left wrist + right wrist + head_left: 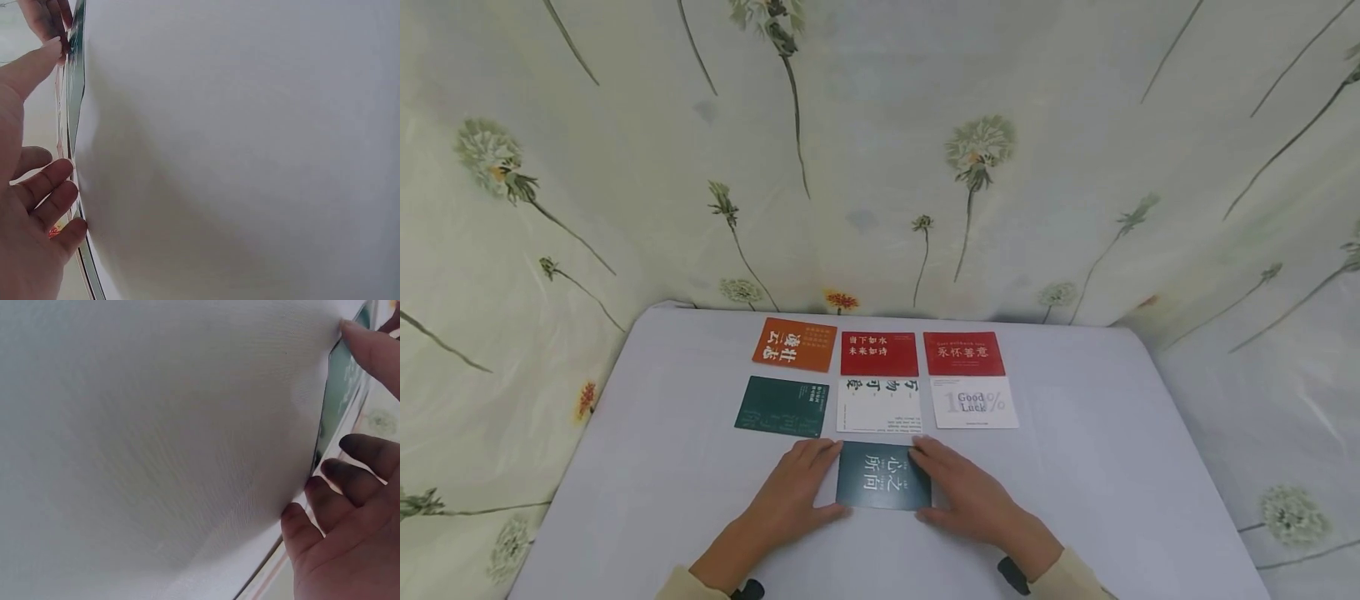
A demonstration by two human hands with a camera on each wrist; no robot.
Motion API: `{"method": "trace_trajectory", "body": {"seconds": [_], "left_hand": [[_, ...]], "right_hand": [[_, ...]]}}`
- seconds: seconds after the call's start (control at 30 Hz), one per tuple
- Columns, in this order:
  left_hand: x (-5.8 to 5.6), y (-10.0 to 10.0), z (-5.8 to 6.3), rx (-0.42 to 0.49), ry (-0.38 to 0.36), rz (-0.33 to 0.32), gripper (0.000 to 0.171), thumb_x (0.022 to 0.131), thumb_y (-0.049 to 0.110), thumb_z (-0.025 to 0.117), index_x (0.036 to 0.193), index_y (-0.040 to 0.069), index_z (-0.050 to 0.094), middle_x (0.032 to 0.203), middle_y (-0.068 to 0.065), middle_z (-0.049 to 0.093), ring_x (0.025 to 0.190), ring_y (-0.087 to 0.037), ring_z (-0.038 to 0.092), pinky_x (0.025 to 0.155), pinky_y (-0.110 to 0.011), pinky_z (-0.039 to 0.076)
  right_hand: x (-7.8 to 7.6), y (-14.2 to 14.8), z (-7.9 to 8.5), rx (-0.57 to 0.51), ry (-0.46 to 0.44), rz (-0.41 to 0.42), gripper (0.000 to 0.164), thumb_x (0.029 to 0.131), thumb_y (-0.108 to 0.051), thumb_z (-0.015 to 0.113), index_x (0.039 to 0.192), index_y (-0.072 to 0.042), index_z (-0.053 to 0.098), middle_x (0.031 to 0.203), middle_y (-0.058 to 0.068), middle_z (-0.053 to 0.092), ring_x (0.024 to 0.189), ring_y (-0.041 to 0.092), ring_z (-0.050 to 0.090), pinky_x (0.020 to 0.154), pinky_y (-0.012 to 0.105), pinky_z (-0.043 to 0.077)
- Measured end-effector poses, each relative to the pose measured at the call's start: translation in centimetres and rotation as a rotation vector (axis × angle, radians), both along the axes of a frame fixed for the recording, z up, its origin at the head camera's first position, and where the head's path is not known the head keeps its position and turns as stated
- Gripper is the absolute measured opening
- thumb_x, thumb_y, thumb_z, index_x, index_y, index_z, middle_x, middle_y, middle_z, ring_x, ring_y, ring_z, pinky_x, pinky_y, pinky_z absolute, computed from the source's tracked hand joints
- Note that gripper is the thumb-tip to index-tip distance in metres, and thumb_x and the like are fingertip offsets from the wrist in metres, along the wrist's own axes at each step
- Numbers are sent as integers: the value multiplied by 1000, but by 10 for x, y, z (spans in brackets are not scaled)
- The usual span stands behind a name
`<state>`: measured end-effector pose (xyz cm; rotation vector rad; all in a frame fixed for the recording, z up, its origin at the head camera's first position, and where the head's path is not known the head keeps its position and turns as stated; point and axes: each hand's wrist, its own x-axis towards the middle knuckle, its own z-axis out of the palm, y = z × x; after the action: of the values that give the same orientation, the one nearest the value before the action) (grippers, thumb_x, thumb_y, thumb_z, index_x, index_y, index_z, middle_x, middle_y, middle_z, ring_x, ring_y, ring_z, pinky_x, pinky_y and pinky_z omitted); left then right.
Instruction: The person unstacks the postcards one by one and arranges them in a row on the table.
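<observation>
A dark teal card (883, 475) with white Chinese characters lies flat on the white-covered table, nearest the person. At its left edge rests my left hand (793, 492), thumb at the lower corner and fingers stretched toward the upper one. The right hand (962, 492) is at the opposite edge, its fingertips over the upper right corner and its thumb by the lower right. In the left wrist view the fingers (62, 194) are spread and loosely bent beside the tabletop. The right wrist view shows the teal card (337, 381) edge-on between thumb and fingers.
Beyond the teal card, two rows of cards lie on the table (1075, 500): orange (795, 345), red (880, 354) and another red (964, 353) behind; dark green (782, 406), white (880, 407) and a "Good Luck" card (974, 402) in front. A flower-printed curtain (865, 150) surrounds the table.
</observation>
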<state>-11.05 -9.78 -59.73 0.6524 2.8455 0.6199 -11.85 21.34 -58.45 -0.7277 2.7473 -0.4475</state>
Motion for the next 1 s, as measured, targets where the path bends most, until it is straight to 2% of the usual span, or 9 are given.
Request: {"method": "trace_trajectory", "body": {"seconds": [0.17,0.3,0.47,0.63,0.73,0.9,1.0], "left_hand": [[0,-7,-1,-2,49,16,77,90,48,79,154,15,52,151,-3,53,139,-23,48,115,-43,44],[-2,-15,7,-49,100,46,71,95,42,76,155,14,51,156,-4,51,144,-24,46,117,-47,41],[-6,-23,15,-84,131,42,65,100,33,72,155,8,48,161,-9,46,150,-28,40,120,-49,36],[-7,-26,13,-111,148,41,62,103,24,68,157,4,45,162,-12,44,152,-28,37,123,-48,31],[-6,-26,12,-113,143,32,63,104,20,67,158,0,41,162,-15,43,152,-30,37,122,-49,33],[-2,-23,11,-129,123,10,61,104,12,65,157,-5,40,163,-19,40,152,-34,36,118,-51,39],[-1,-19,11,-165,121,8,64,103,14,66,157,-6,39,164,-20,38,153,-34,34,118,-49,38]], "right_hand": [[1,4,7,-1,19,-75,90,84,-44,86,160,-19,45,165,-1,41,150,20,40,113,42,46],[-1,11,11,-4,82,-111,86,87,-42,84,160,-16,46,164,3,43,150,24,40,114,45,44],[-5,22,9,11,138,-152,86,88,-41,83,159,-13,45,164,8,42,152,29,37,116,49,41],[-7,26,6,-2,175,-152,89,87,-39,85,159,-7,43,162,15,44,150,36,39,114,54,42],[-8,26,5,12,198,-150,89,87,-38,85,158,-3,43,159,18,46,148,39,41,114,55,42],[-11,25,3,30,139,-161,89,89,-39,83,159,-3,40,160,17,45,150,37,38,119,54,35],[-12,24,3,38,100,-167,90,90,-40,81,160,-3,39,162,16,43,153,35,35,122,53,31]]}}
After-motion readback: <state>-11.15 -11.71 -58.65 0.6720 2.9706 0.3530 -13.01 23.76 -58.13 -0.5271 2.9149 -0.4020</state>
